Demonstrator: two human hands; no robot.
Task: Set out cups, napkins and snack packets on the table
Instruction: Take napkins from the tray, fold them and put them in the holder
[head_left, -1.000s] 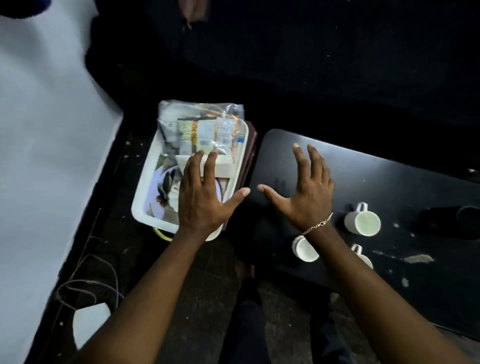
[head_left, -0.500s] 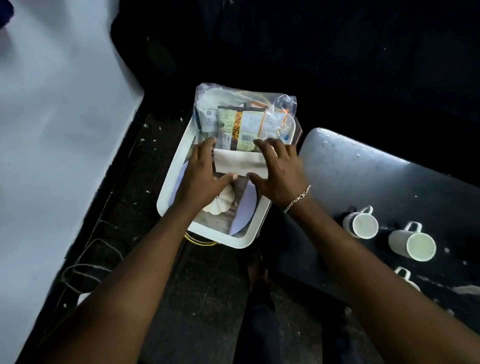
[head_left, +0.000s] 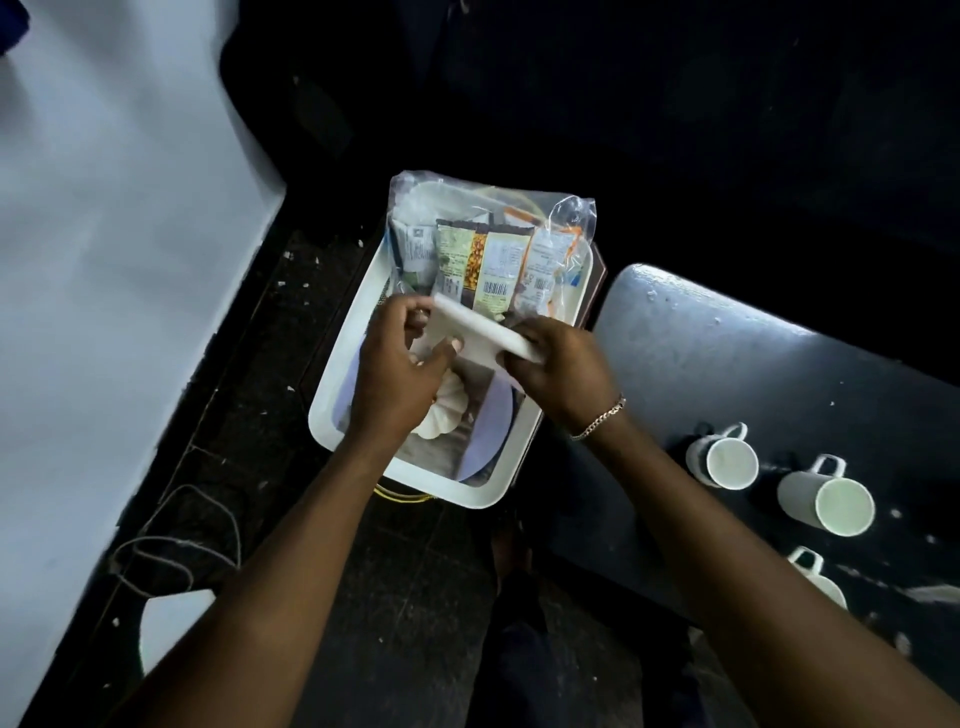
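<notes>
Over a white tray (head_left: 332, 410) I hold a stack of white napkins (head_left: 480, 338), tilted and lifted clear. My left hand (head_left: 400, 374) grips its left end and my right hand (head_left: 558, 371) grips its right end. A clear plastic bag of snack packets (head_left: 491, 249) lies across the tray's far end. Three white cups lie on the dark table (head_left: 727, 353) to the right: one (head_left: 724, 462), a second (head_left: 826, 501) and a third (head_left: 818, 577) partly hidden by my right forearm.
A white ribbed pumpkin-shaped object (head_left: 447, 413) and a pale plate (head_left: 493, 431) lie inside the tray under my hands. A white wall (head_left: 104, 260) runs along the left. A loose cord (head_left: 171, 551) loops on the dark floor beside it.
Both hands closed on the napkin stack and raised it out of the tray, tilting it. The view shifted slightly, bringing the cups further into sight.
</notes>
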